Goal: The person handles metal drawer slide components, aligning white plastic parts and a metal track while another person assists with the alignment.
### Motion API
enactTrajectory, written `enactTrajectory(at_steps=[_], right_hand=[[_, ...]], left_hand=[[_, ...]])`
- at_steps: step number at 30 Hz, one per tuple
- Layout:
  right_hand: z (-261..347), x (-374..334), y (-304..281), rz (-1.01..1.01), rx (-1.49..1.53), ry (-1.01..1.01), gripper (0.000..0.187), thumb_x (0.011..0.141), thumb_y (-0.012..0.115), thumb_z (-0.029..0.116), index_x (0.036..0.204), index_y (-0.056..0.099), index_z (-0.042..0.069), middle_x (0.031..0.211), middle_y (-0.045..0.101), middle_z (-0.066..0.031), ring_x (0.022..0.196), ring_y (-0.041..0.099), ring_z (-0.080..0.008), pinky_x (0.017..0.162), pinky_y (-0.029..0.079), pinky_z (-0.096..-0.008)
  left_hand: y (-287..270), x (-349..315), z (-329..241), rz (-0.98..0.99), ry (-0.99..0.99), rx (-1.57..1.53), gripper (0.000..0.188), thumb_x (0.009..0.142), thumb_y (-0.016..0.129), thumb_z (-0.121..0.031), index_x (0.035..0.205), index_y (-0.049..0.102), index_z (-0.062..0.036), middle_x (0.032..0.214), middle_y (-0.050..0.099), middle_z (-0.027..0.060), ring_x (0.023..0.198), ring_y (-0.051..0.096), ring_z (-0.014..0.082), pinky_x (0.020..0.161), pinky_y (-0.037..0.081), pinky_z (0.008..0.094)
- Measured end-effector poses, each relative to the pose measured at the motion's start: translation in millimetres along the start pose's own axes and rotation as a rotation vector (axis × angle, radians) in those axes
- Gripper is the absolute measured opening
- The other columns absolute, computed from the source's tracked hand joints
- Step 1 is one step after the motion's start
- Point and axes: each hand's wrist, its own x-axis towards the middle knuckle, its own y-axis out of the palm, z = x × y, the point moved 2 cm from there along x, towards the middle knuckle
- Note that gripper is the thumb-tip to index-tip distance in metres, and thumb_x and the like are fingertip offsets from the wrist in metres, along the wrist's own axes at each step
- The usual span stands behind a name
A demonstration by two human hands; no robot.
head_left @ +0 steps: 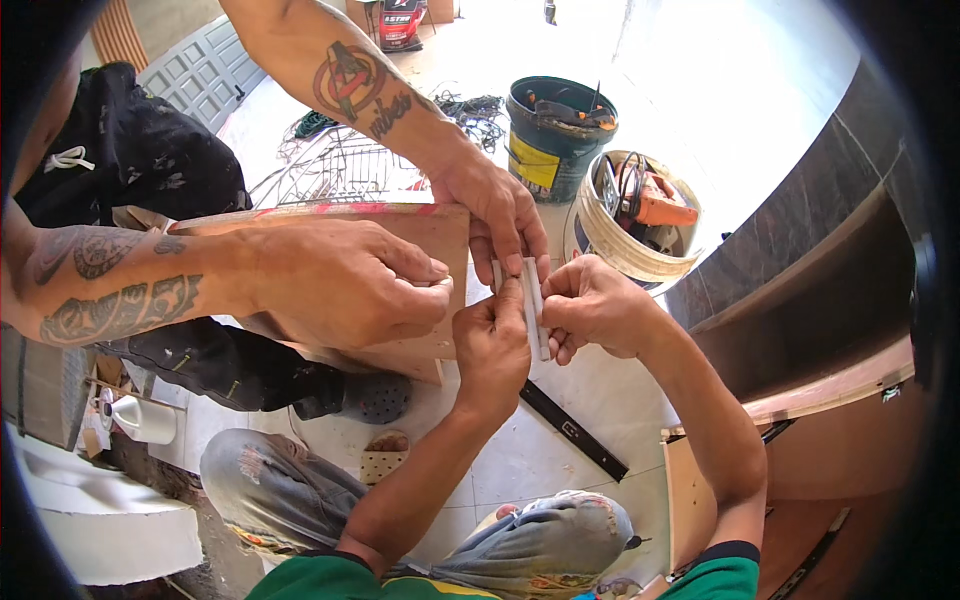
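Note:
A narrow white strip (534, 305), with a lengthwise groove or a second strip along it, stands out between several hands. My left hand (492, 345) is closed on its left side, thumb pressed near the upper end. On the other side, my right hand (600, 305) pinches the strip's edge with bent fingers. A co-worker's hand (495, 205) reaches down from above and touches the strip's far end. The co-worker's other hand (370, 280) is closed in a pinch over a wooden panel (455, 235); what it holds is too small to tell.
A black drawer slide (575, 432) lies on the tiled floor below my hands. Beyond are a dark green bucket (560, 140) and a white bucket (590, 235) holding an orange power tool (660, 200). At right stands a dark curved panel (830, 230). A wire rack (345, 170) lies behind the wooden panel.

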Motion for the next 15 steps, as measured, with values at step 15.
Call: enactTrajectory(at_steps=[15], right_hand=[[-41.0, -13.2, 21.8, -0.312, -0.286, -0.401, 0.026, 0.087, 0.058, 0.013, 0.067, 0.054, -0.003, 0.055, 0.046, -0.0045, 0.053, 0.04, -0.0101, 0.048, 0.034, -0.0302]], left_hand=[[-2.1, 3.2, 5.5, -0.075, 0.13, 0.142, 0.05, 0.102, 0.047, -0.031, 0.069, 0.063, 0.0043, 0.057, 0.055, 0.0015, 0.054, 0.045, 0.0071, 0.049, 0.037, 0.0284]])
